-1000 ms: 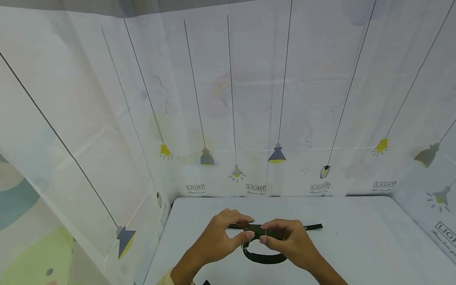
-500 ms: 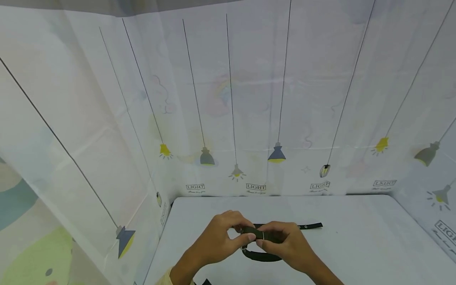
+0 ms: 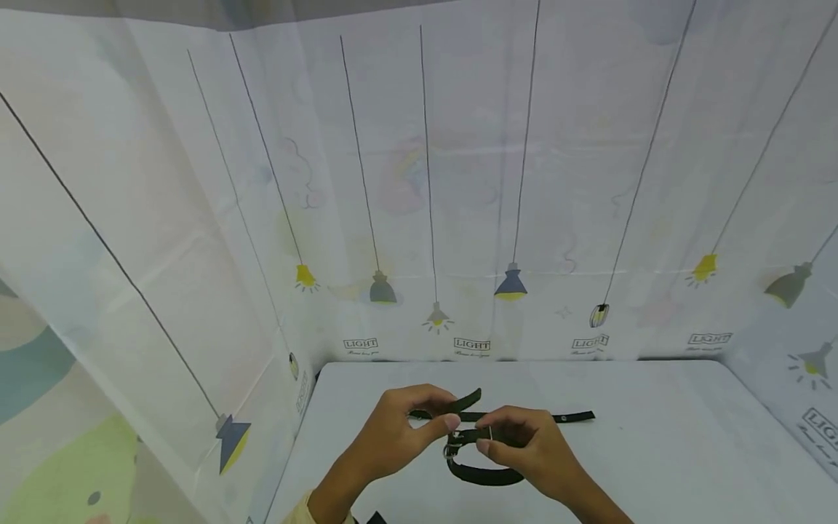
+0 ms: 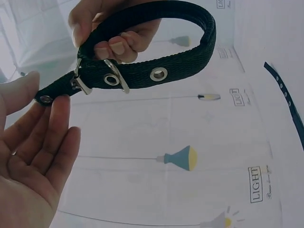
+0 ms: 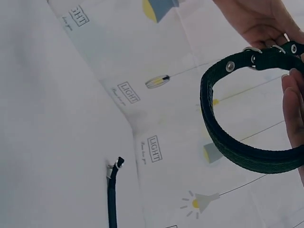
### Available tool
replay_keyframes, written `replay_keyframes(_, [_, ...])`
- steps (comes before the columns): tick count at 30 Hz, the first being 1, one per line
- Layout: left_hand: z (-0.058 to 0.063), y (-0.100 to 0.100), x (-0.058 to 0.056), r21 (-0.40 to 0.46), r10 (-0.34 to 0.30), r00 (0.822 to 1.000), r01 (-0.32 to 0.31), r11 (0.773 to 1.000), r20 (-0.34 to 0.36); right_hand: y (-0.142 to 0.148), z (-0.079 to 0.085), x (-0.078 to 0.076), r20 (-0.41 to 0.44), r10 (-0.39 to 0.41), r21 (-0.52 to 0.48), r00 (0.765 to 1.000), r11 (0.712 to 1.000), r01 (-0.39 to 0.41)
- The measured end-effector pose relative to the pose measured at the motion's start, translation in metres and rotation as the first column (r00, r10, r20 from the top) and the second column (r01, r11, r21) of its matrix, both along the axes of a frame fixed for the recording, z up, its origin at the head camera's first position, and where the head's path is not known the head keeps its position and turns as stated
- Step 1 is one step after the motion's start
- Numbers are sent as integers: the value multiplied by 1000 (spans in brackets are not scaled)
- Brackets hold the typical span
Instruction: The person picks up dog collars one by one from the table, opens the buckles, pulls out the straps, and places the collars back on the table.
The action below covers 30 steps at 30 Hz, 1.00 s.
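Note:
A dark green webbing collar (image 3: 487,477) with metal eyelets is raised over the white table, closed into a loop. My left hand (image 3: 409,429) pinches its free strap end between thumb and fingers; the tip sticks up past them in the head view. From the left wrist, that strap end (image 4: 57,89) runs out through the metal buckle (image 4: 81,83). A metal ring (image 4: 118,76) sits beside the buckle around the strap. My right hand (image 3: 530,447) grips the collar to the right of the buckle, its fingers partly hiding the band.
A second dark strap (image 3: 576,417) with eyelets lies across the table behind the hands; its buckle end (image 5: 112,168) shows in the right wrist view. A small dark object (image 3: 377,518) pokes in at the bottom edge. Printed cloth (image 3: 563,218) walls the table's back and sides.
My left hand has drawn slightly left from my right hand, and the strap end between its fingers now angles upward. The buckle area, covered by the strap half a second ago, shows.

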<state>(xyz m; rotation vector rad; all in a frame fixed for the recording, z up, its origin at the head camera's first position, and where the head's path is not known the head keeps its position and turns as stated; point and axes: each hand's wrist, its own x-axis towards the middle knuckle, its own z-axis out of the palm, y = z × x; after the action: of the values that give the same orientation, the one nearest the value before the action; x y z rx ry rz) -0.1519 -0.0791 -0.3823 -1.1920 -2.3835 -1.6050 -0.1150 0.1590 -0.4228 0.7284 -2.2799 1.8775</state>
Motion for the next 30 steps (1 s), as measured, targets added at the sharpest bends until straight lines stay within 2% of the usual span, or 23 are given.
replay_keyframes(5, [3, 1, -1, -13, -28, 999, 28, 1000, 32, 2, -2, 0, -24, 14, 14, 1000, 1000, -14])
replay_keyframes(12, [7, 5, -4, -55, -46, 999, 46, 997, 5, 1, -1, 1, -100, -45, 124, 994, 991, 57])
replay_keyframes(17, [8, 9, -6, -79, -80, 997, 80, 994, 2, -3, 4, -1, -189, 11, 169, 982, 985, 22])
replay_keyframes(19, [9, 11, -6, -77, -96, 995, 96, 992, 4, -4, 5, -2, -200, 34, 173, 979, 985, 1])
replay_keyframes(27, [9, 18, -3, -75, -119, 993, 120, 990, 21, -4, 4, -1, -246, 29, 234, 969, 972, 30])
replay_keyframes(30, [9, 20, -3, -73, -126, 992, 126, 989, 9, -5, 5, -1, -232, 25, 251, 972, 967, 35])
